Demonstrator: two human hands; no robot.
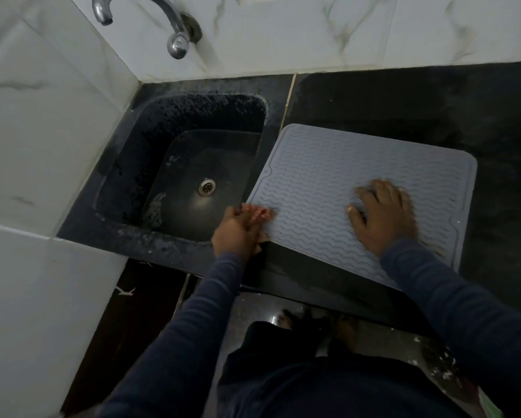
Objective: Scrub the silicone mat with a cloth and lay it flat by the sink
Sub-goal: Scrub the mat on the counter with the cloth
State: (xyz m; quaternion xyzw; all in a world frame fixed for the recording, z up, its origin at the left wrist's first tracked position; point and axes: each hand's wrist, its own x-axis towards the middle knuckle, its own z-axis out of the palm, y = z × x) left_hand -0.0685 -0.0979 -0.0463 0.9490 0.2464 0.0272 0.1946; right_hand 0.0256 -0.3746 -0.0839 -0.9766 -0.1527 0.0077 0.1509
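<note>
One mat [328, 164], sink [162, 128], tap [162, 16], drain [206, 187] each; two hands: left hand [238, 233], right hand [383, 218].

We see a left sleeve [190, 315] and a right sleeve [452, 300] of the same dark navy cloth, long and snug, reaching the wrists, above dark clothing [313, 384] too dim to make out further.
</note>
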